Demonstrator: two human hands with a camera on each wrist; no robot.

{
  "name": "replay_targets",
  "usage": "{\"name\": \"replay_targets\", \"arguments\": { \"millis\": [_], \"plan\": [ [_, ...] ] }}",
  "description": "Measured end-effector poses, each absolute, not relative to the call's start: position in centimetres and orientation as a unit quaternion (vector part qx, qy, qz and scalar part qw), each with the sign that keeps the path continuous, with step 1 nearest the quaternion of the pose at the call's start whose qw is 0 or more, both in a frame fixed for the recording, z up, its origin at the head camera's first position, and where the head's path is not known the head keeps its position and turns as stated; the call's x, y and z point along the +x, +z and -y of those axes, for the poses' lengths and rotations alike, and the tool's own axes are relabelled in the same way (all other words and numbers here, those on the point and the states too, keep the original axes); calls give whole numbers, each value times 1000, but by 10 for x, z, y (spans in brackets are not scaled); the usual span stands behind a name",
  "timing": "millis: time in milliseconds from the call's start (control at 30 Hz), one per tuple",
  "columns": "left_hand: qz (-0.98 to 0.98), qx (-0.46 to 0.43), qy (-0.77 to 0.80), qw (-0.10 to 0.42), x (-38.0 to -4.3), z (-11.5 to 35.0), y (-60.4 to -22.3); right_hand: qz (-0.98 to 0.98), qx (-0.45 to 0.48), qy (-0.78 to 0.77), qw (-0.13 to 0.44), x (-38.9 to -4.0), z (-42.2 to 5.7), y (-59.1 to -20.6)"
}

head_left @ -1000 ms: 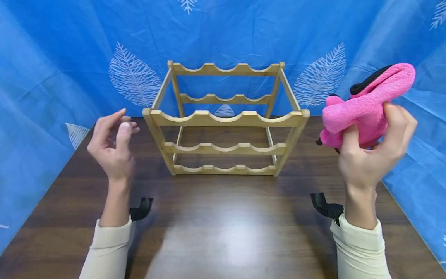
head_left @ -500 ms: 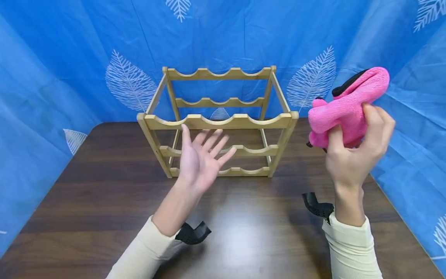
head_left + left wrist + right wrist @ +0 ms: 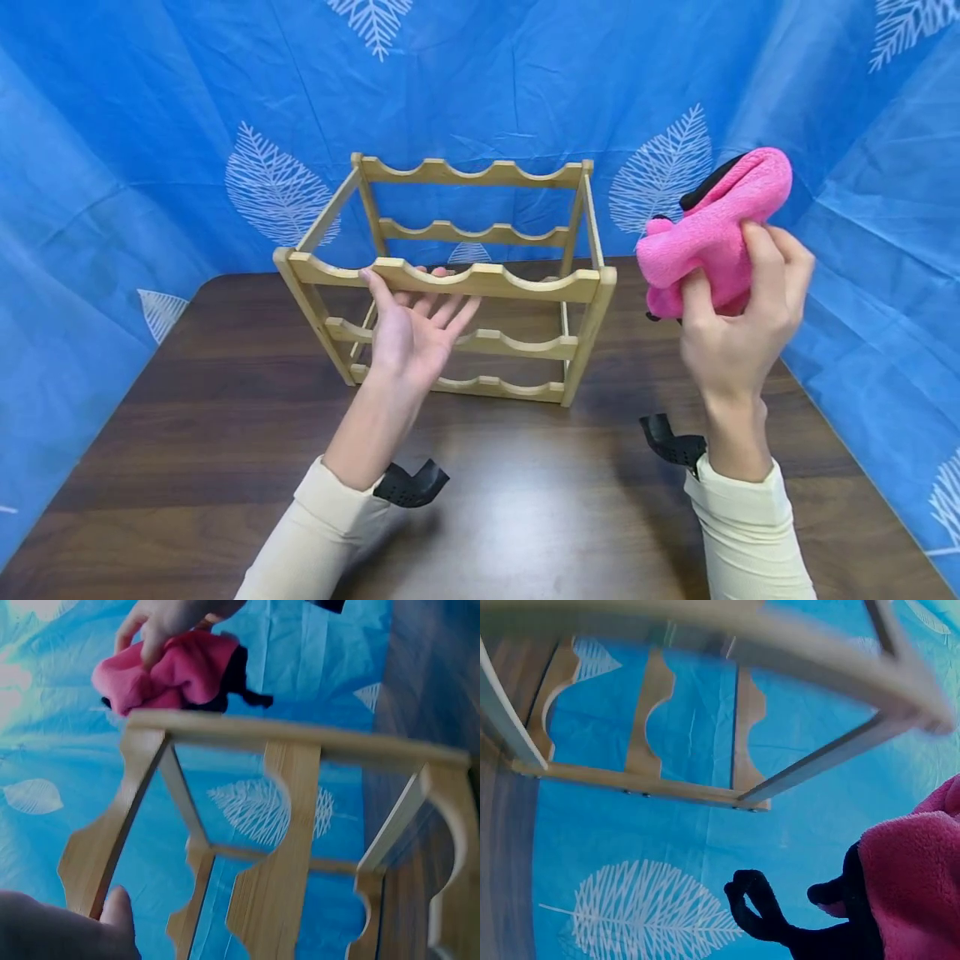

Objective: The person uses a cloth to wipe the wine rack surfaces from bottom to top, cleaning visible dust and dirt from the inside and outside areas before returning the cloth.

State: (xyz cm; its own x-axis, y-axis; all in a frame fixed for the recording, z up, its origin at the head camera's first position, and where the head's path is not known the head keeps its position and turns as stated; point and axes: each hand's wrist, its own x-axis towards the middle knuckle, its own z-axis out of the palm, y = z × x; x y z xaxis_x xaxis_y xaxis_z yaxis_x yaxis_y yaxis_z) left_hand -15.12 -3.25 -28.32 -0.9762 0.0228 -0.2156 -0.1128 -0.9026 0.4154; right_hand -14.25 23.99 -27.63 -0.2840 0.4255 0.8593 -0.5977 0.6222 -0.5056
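Head: the rack (image 3: 517,343) stands near the table's (image 3: 540,533) far edge, long axis left to right; the left hand (image 3: 412,337), fingers spread, touches its front; the right hand (image 3: 742,312) grips the pink cloth (image 3: 712,237) off its right end. Left wrist: rack between left hand and cloth. Right wrist: cloth and rack apart.

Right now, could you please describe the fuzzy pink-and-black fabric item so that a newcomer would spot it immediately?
Start at the pale wooden rack with scalloped rails, in front of the blue leaf-print backdrop. To its right in the head view, the bare right hand holds the fuzzy pink-and-black item. Unlike the wooden rack, it is folded, plush and vivid pink.
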Motion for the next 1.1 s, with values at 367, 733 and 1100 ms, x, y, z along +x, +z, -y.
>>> {"name": "replay_targets", "arguments": {
  "millis": [367,733,1100],
  "plan": [
    [-269,-99,949,135,-155,69,-272,680,46,428,593,-141,-247,-271],
    [-326,-112,912,222,-184,96,-266,658,35,437,612,-117,-246,-248],
    [-391,-93,880,254,-217,116,-262,689,94,423,581,-90,-237,-241]
  ]
}}
